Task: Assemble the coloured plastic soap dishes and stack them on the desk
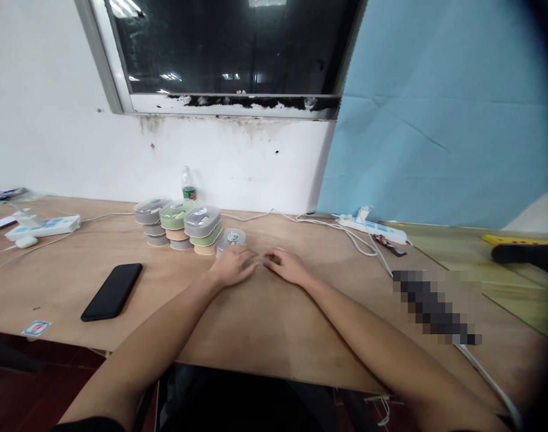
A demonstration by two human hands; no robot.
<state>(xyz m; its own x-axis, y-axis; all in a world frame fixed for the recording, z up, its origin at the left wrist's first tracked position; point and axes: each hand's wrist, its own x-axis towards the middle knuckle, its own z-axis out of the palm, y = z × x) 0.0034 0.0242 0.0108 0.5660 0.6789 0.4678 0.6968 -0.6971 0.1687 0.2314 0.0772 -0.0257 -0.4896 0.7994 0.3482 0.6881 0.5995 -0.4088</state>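
Grip slack, seemingly empty in right hand and left hand, the latter by a gray lidded container, contact unclear; three container stacks stand formed, that one unstacked beside them.

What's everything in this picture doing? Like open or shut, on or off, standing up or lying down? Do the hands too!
Left hand: loosely open, palm down
Right hand: fingers loosely curled
Lone box: lidded, partly hidden behind left hand
Stacked boxes: lidded, three stacks
Bottle: standing upright
Phone: lying flat, dark
Left power strip: something plugged in
Right power strip: something plugged in
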